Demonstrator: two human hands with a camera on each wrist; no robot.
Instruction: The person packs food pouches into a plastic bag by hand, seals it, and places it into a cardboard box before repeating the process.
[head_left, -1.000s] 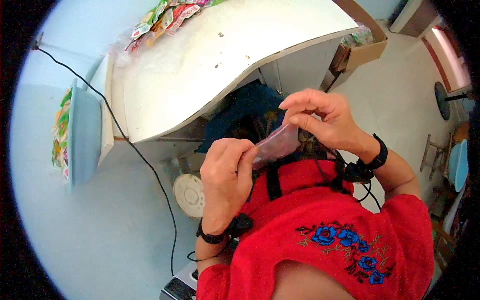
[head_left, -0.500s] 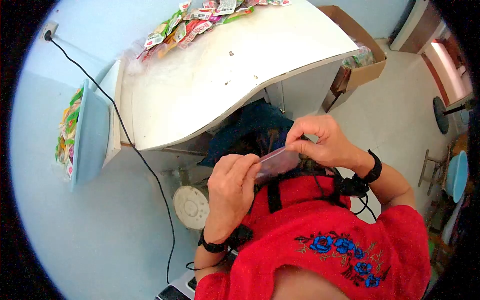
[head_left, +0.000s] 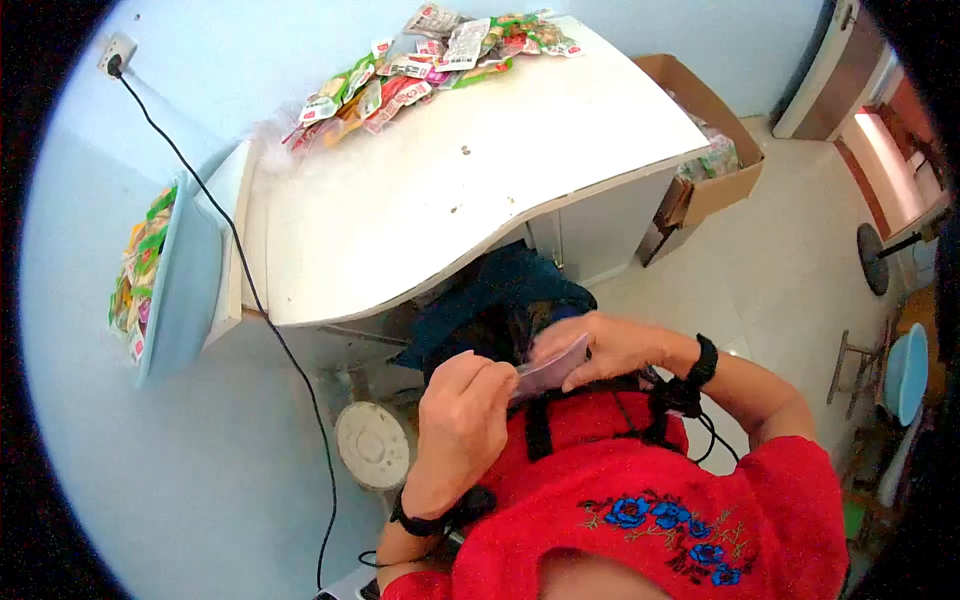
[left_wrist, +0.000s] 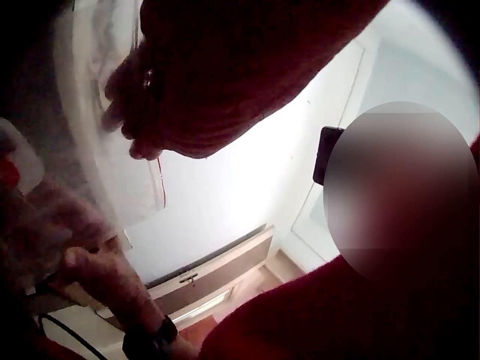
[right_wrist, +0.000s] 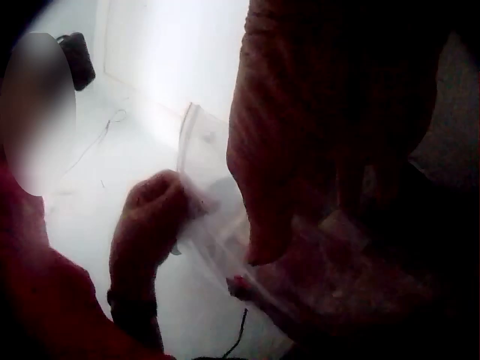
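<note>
A clear plastic bag (head_left: pixel 545 378) is held between both hands in front of the red shirt. My left hand (head_left: pixel 463 425) pinches one edge of it between thumb and curled fingers. The right hand (head_left: pixel 610 348) lies against the bag's other side, its thumb on the near face and its fingers behind. In the right wrist view the bag (right_wrist: pixel 217 225) spreads from the left hand (right_wrist: pixel 150 225) past the right thumb; some reddish content shows dimly inside. The left wrist view is dark, with the right hand (left_wrist: pixel 112 281) at lower left.
Colourful packets (head_left: pixel 400 85) lie along the back of the white table (head_left: pixel 400 220). A blue basin (head_left: pixel 190 290) of packets stands at the left, a cardboard box (head_left: pixel 725 190) at the right. A round stool (head_left: pixel 373 445) is beneath, and a black cable (head_left: pixel 250 270) hangs at the left.
The right hand has moved down and turned, from pinching the bag's upper edge to lying along its side. The left hand keeps its pinch. The head view has shifted, showing more of the table.
</note>
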